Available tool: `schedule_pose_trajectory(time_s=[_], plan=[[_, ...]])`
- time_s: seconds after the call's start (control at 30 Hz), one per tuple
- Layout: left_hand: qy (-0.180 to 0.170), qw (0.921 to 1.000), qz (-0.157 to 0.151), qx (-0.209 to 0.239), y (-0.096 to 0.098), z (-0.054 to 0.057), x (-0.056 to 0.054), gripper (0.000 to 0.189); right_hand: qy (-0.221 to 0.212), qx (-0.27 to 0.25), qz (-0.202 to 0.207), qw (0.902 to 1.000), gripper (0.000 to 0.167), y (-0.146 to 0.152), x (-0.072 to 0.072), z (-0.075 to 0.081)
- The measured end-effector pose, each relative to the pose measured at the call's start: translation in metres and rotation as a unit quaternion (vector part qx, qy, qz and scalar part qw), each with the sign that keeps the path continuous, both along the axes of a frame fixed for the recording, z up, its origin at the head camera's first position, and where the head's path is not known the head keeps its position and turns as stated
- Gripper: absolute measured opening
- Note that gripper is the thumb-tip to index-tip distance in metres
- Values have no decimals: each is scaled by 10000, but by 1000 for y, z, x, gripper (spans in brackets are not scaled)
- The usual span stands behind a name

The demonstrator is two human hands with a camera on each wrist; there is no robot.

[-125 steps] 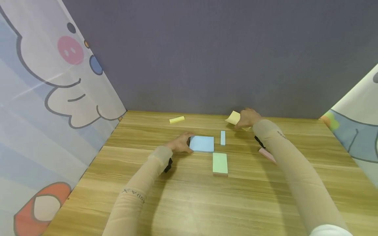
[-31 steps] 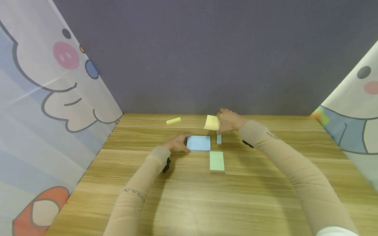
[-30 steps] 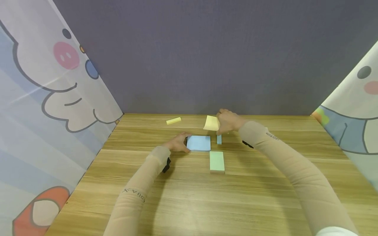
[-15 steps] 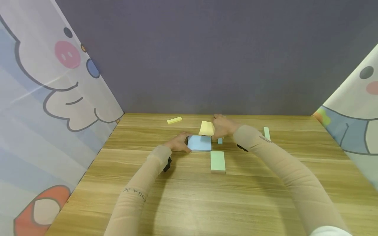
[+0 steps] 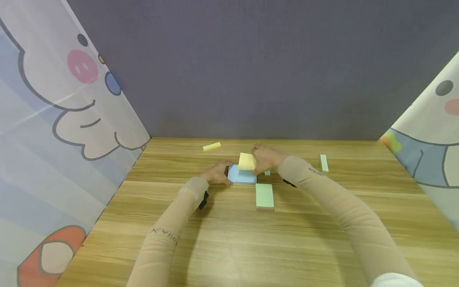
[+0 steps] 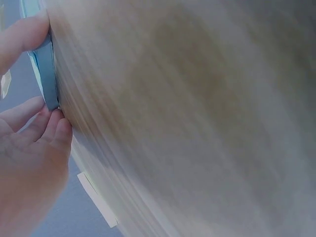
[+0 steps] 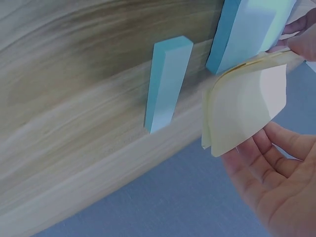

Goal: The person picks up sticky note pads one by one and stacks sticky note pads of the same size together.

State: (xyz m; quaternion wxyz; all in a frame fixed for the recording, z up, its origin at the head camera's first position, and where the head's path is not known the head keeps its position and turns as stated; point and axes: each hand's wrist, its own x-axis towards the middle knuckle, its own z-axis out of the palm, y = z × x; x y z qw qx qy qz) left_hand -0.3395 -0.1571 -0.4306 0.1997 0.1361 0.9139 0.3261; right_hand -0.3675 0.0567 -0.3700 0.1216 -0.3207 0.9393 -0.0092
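Observation:
My left hand grips the left end of a light blue sticky note pad, which lies flat on the table. In the left wrist view, thumb and fingertips hold opposite edges of this blue pad. My right hand pinches a few yellow sticky notes above the blue pad, partly covering it. These yellow notes bend in a curve in the right wrist view. A narrow blue sticky note pad lies just right of the wide one, mostly behind my right hand in the head view.
A green sticky note pad lies nearer me, just right of the blue pad. Yellow and pale green strip pads lie farther back, left and right. A dark panel stands behind the wooden table, with printed curtains on both sides.
My right hand has carried the yellow notes from the back right leftward and nearer, over the blue pad. The pale green strip is now uncovered; my right arm hides the pink strip's place. The left hand stays.

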Motion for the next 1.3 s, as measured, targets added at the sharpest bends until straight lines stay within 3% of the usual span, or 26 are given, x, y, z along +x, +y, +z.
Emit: schedule_pose_trajectory(time_s=[0.47, 1.3], plan=[[97, 9999, -77, 22, 0, -2, -1, 86, -61, 118, 124, 9998, 88, -12, 2, -10], [-134, 9998, -127, 4, -7, -1, -1, 95, -302, 16, 205, 9993, 83, -23, 7, -22]])
